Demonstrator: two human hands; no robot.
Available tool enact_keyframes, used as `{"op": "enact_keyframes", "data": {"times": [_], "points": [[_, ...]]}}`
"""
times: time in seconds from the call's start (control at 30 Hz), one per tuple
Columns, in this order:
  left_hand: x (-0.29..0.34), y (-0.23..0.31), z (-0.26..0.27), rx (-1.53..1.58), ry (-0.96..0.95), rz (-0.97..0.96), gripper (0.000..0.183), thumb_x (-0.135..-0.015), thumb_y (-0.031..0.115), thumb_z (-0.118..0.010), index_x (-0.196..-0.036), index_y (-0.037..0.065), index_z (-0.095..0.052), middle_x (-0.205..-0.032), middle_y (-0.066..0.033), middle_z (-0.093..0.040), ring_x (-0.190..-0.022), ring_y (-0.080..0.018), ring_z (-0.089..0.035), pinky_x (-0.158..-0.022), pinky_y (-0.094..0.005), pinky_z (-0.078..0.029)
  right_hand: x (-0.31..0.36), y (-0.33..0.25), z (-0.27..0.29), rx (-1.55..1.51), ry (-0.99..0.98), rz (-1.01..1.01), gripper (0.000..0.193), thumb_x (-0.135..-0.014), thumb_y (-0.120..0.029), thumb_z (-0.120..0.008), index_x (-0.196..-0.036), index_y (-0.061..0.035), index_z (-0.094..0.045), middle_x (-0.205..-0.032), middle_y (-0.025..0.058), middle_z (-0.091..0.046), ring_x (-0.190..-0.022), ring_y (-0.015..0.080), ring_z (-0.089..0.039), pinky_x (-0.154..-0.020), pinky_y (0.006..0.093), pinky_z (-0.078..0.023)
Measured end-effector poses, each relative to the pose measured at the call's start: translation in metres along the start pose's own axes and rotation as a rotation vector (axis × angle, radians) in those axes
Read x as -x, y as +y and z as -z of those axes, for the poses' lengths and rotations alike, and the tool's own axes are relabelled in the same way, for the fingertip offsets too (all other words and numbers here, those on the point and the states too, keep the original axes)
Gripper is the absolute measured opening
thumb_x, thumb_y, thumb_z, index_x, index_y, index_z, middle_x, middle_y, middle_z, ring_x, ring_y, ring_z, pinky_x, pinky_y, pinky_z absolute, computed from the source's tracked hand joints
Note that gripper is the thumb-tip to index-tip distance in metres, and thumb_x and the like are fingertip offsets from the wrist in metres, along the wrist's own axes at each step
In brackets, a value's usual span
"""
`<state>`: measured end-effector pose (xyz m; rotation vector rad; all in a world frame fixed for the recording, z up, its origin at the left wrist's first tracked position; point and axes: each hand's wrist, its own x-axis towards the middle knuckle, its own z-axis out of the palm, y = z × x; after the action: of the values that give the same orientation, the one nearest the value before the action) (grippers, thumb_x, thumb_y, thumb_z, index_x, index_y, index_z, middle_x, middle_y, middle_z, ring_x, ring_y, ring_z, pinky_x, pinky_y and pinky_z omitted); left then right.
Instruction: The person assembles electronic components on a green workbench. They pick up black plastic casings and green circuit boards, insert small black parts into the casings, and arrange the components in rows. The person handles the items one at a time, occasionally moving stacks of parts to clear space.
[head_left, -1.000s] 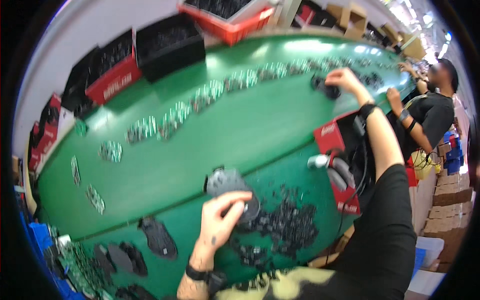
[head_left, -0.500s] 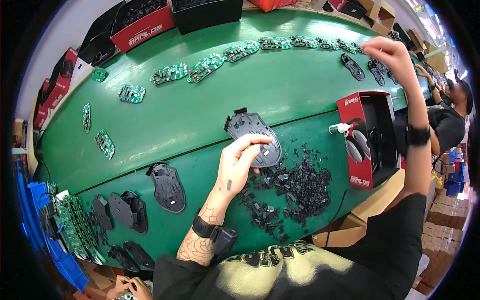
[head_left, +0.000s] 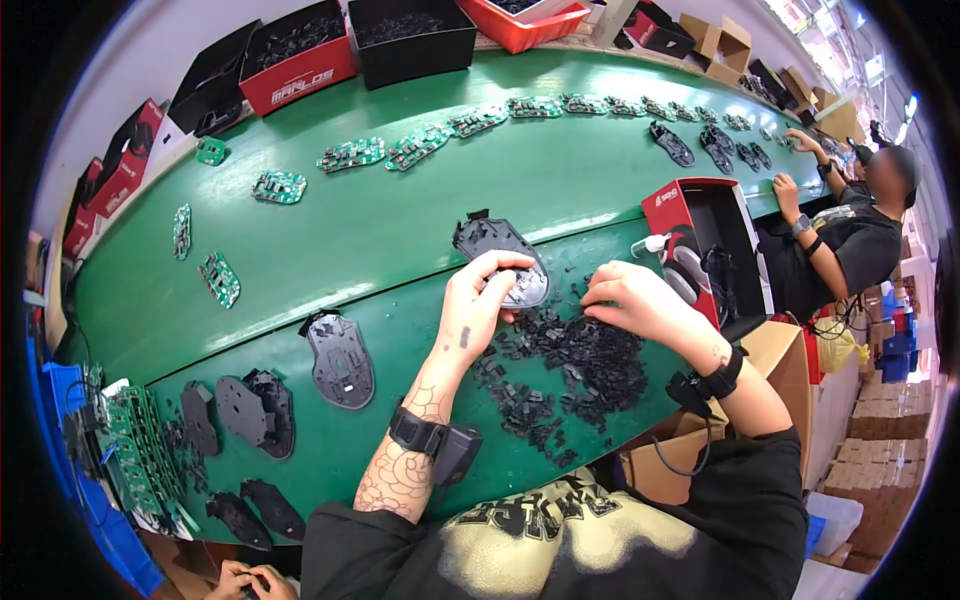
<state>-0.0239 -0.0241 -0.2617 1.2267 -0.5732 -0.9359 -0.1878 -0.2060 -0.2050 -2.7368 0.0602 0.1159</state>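
Observation:
A dark grey plastic mouse shell (head_left: 505, 243), open side up, is gripped near its lower end by my left hand (head_left: 478, 292), thumb on top. My right hand (head_left: 640, 298) hovers at the upper right edge of a heap of small black plastic parts (head_left: 600, 370). Its thumb and fingertips are pinched together; anything between them is too small or hidden to name. Another mouse shell (head_left: 342, 362) lies to the left of my left forearm.
Green circuit boards (head_left: 352, 154) line the far bench. More shells (head_left: 240, 410) and a stack of boards (head_left: 138, 440) are at left. A red-and-black box (head_left: 700, 240) stands right, beside a small white bottle (head_left: 650, 244). Co-workers (head_left: 838, 240) sit at far right; another person's hands (head_left: 250, 580) show below.
My right hand has come down from the far right over the bench to the heap of small parts. My left hand still holds the mouse shell in about the same place.

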Motion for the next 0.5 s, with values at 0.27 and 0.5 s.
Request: {"op": "enact_keyframes", "data": {"times": [0.27, 0.5], "points": [[0.001, 0.001, 0.000, -0.011, 0.004, -0.002, 0.024, -0.090, 0.010, -0.049, -0.105, 0.003, -0.066, -0.092, -0.0007, -0.064, -0.070, -0.0052, -0.056, -0.056, -0.0212, -0.047, -0.009, -0.010, 0.000, -0.027, -0.115, -0.020, 0.010, -0.075, -0.013, -0.068, -0.073, -0.0053, -0.062, -0.077, 0.0079, -0.058, -0.082, 0.0274, -0.060, -0.076, 0.0386, -0.048], [0.003, 0.000, -0.001, -0.046, -0.003, -0.017, 0.020, -0.089, 0.011, -0.052, -0.102, 0.007, -0.067, -0.091, 0.0005, -0.064, -0.070, -0.0053, -0.056, -0.057, -0.0212, -0.048, -0.008, -0.008, 0.002, -0.042, -0.112, 0.020, 0.011, -0.078, -0.010, -0.068, -0.076, -0.0035, -0.059, -0.078, 0.0078, -0.056, -0.077, 0.0251, -0.059, -0.070, 0.0352, -0.048]]}}
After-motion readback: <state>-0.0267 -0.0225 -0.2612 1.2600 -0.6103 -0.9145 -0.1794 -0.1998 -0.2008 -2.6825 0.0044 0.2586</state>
